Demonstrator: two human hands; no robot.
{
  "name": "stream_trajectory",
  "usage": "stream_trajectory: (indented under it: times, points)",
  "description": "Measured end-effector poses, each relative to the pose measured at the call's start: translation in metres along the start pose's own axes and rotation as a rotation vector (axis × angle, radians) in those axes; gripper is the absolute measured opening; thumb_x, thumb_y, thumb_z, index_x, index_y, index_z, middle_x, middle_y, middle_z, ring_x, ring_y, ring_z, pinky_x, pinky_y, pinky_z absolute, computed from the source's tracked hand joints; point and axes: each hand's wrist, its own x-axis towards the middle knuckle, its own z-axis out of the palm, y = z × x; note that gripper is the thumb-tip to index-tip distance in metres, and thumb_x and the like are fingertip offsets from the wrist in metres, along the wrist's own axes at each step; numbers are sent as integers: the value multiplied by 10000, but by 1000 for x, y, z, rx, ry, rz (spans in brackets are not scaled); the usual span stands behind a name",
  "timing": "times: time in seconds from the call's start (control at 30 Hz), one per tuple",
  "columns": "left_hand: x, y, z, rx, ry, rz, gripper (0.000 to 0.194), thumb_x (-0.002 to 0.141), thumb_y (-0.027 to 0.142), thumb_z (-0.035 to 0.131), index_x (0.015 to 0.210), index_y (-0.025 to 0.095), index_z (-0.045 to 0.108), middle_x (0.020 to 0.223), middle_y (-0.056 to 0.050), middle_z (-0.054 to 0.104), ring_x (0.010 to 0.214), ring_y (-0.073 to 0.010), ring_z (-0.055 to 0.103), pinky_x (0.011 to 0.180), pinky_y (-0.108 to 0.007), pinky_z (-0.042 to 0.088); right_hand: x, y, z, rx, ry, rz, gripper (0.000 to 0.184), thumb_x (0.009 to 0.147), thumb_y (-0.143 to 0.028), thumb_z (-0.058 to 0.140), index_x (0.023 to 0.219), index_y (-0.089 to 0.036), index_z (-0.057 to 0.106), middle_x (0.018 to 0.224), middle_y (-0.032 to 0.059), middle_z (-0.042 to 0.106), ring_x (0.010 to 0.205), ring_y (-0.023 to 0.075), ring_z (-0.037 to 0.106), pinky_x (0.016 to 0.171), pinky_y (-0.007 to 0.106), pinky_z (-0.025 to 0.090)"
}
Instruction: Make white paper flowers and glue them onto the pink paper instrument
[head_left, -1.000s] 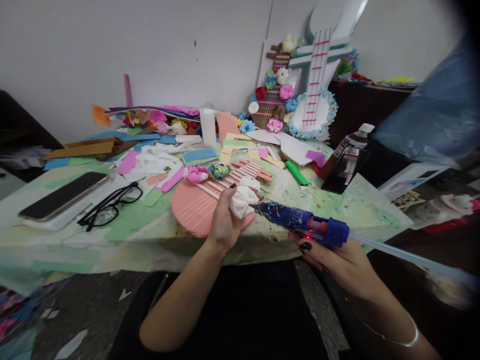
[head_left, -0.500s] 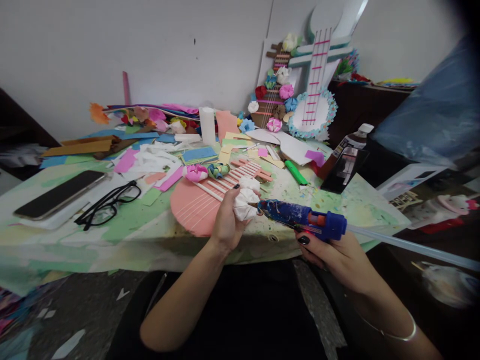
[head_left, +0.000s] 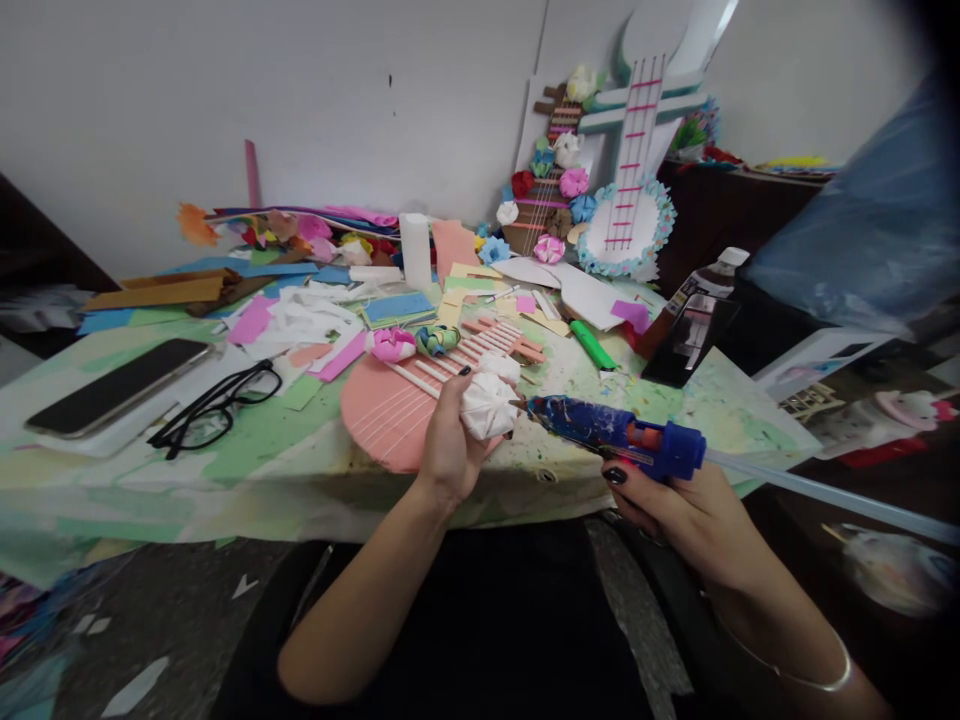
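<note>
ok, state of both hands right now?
Left hand: closed, holding a white paper flower.
Right hand: closed around the handle of a blue glue gun, nozzle pointed at the flower.

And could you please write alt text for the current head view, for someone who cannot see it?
A person's left hand holds a white folded flower while the right hand points a blue glue gun at it, in front of a pink guitar-shaped craft. Paper scraps and black glasses lie on the table.
</note>
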Motion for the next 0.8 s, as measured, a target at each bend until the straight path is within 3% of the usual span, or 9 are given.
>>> stream_trajectory:
  times: [0.1,0.33,0.67,0.8]
  points:
    - [1,1,4,-67,59,24,243,850,280,492,839,121,674,737,-33,721,600,-133,647,521,-201,485,-2,-1,0,-3,-5,18,353,942,-435,537,684,-194,538,531,-27,408,487,103,374,436,247,278]
    - [-1,-5,4,-12,68,41,255,832,296,510,827,110,685,757,-37,727,701,-142,680,675,-213,523,-5,-5,6,47,29,58,345,900,-493,583,737,-190,616,583,-2,471,499,112,387,439,254,295]
    - [-4,-5,1,75,69,3,268,786,348,554,902,129,658,762,-34,702,666,-160,646,597,-240,494,-2,-1,1,150,-30,107,444,937,-478,533,610,-178,535,512,-16,443,434,81,385,388,224,287]
    - [0,-6,-3,64,113,51,247,792,329,560,902,133,663,767,-25,710,667,-146,648,602,-219,490,-3,-5,4,274,6,139,375,882,-503,605,734,-160,637,581,10,526,454,100,477,397,227,360]
